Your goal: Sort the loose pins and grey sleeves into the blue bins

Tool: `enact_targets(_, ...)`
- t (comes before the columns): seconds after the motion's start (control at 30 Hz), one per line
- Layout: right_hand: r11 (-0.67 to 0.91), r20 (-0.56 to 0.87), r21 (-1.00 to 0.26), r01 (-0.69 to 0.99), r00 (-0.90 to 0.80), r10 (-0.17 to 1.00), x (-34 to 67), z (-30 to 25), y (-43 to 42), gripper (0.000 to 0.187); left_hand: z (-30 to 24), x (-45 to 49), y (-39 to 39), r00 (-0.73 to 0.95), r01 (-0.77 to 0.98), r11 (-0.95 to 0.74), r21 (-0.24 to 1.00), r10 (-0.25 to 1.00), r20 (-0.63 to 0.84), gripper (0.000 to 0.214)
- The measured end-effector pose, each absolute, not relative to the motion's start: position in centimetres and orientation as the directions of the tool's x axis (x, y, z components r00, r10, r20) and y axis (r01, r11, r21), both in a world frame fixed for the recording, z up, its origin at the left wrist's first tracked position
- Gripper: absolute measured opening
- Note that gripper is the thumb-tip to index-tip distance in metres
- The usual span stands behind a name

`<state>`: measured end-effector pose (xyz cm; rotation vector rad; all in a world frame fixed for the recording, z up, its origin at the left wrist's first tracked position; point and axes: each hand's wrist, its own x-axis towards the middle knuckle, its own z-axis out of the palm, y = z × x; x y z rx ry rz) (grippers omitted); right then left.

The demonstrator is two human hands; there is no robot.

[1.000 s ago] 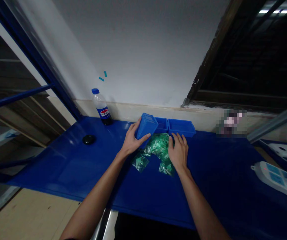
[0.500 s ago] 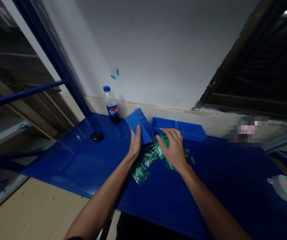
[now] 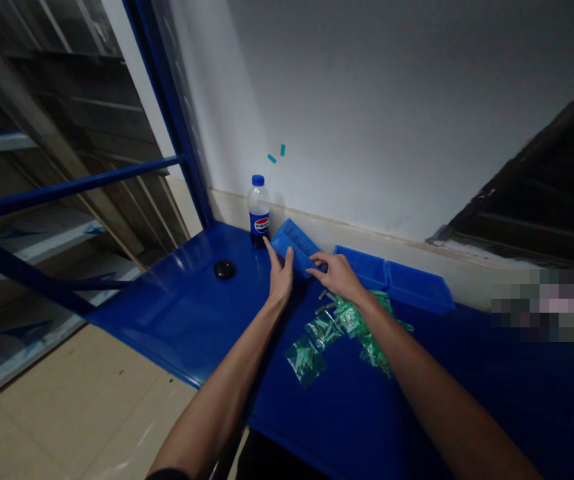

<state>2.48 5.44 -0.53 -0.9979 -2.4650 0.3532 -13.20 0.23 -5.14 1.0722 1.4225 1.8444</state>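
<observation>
A small blue plastic bin lies upside down on the blue table, close to the wall. My left hand presses against its near left side, fingers stretched out. On its right edge rests my right hand, fingers curled over the rim. Several clear bags of green parts lie scattered on the table just below my right wrist.
A soda bottle with a blue cap stands by the wall, left of the bin. Two more blue bins sit side by side to the right. A black round object lies left of my hands. Blue shelving rails run along the left.
The bin has gone from tilted over the bags to lying upside down farther left. My right hand left the bags and now touches the bin. The camera swung to the left.
</observation>
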Motion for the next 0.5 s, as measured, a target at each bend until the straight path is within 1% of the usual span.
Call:
enact_targets(0.03, 0.722, 0.314, -0.351, 0.596, -0.651, 0.691, 2.6, -0.5, 6.1, 0.026, -5.0, -13.5, 0.0, -0.544, 0.153, -0.289, 0.945, 0.774, 0.325, 0.087)
enact_targets(0.1, 0.736, 0.305, -0.293, 0.61, -0.67, 0.677, 2.7, -0.5, 7.2, 0.025, -4.9, -13.8, -0.4, -0.559, 0.395, -0.284, 0.873, 0.68, 0.474, 0.078)
enact_targets(0.13, 0.735, 0.3, -0.275, 0.619, -0.671, 0.678, 2.8, -0.5, 7.6, 0.025, -5.0, -13.9, -0.6, -0.538, 0.492, -0.266, 0.829, 0.656, 0.529, 0.07)
enact_targets(0.17, 0.734, 0.295, -0.259, 0.627, -0.673, 0.679, 2.9, -0.6, 7.9, 0.025, -5.1, -13.8, -0.7, -0.499, 0.563, -0.247, 0.788, 0.659, 0.563, 0.062)
enact_targets(0.23, 0.735, 0.289, -0.239, 0.634, -0.676, 0.677, 2.9, -0.8, 8.0, 0.028, -5.5, -13.5, -0.8, -0.382, 0.645, -0.23, 0.728, 0.728, 0.569, 0.049)
enact_targets(0.27, 0.739, 0.287, -0.235, 0.631, -0.682, 0.673, 3.0, -0.9, 7.8, 0.031, -5.8, -13.3, -0.8, -0.309, 0.671, -0.233, 0.704, 0.775, 0.551, 0.047)
enact_targets(0.33, 0.755, 0.314, -0.25, 0.606, -0.687, 0.655, 3.4, -0.9, 7.2, 0.038, -6.2, -12.8, -0.8, -0.175, 0.707, -0.248, 0.662, 0.846, 0.503, 0.047)
enact_targets(0.37, 0.76, 0.353, -0.27, 0.591, -0.674, 0.649, 3.8, -0.9, 6.8, 0.039, -6.3, -12.6, -0.9, -0.127, 0.719, -0.254, 0.647, 0.867, 0.482, 0.049)
enact_targets(0.43, 0.747, 0.486, -0.329, 0.578, -0.574, 0.659, 5.4, -0.9, 5.7, 0.031, -6.1, -12.4, -1.1, -0.071, 0.736, -0.261, 0.625, 0.888, 0.454, 0.052)
enact_targets(0.5, 0.681, 0.593, -0.374, 0.63, -0.402, 0.697, 8.0, -1.0, 4.5, 0.025, -5.8, -12.3, -1.3, -0.059, 0.755, -0.26, 0.603, 0.888, 0.456, 0.054)
